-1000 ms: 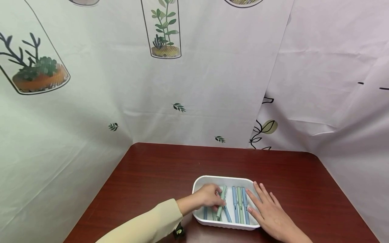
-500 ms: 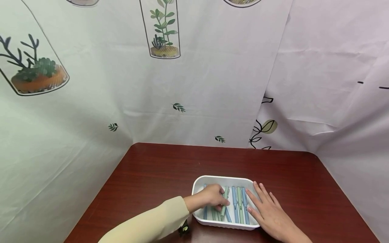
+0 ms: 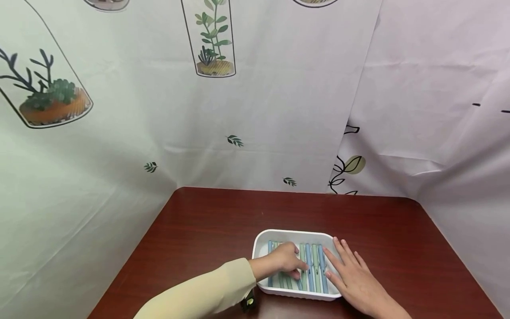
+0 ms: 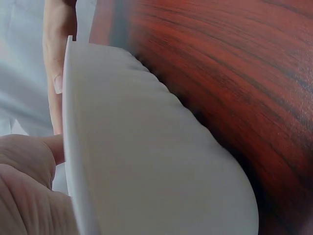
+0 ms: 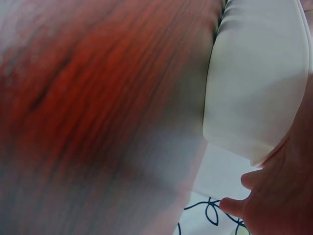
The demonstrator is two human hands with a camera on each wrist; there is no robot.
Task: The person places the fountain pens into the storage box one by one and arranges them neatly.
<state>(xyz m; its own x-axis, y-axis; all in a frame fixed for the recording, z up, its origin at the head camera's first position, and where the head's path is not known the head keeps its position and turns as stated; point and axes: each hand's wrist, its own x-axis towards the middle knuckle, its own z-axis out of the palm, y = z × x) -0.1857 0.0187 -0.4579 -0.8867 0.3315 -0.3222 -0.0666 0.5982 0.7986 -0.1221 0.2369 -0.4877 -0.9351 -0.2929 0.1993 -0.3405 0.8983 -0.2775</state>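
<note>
A white oblong tray (image 3: 295,293) holds several pale blue and green capped pens. My left hand (image 3: 286,258) reaches in over the tray's left wall and pinches a green pen (image 3: 303,279), which lies upright in the row against a blue pen (image 3: 309,279). Right of these lie another green pen (image 3: 317,279) and a blue pen (image 3: 324,281). More pens, such as a blue pen (image 3: 270,248) at the left end, are partly under the hand. With fingers spread, my right hand (image 3: 356,279) rests along the tray's right rim. The left wrist view hides the left fingertips behind the tray wall (image 4: 146,147).
The tray stands on a dark red wooden table (image 3: 215,217), near its front. A white cloth (image 3: 259,110) printed with plants hangs behind the table and at both sides. A small dark object (image 3: 249,301) shows below the left sleeve (image 3: 207,288).
The left hand has moved right with the green pen, which has straightened from a slant and now lies beside the blue pen. The right hand has kept its place.
</note>
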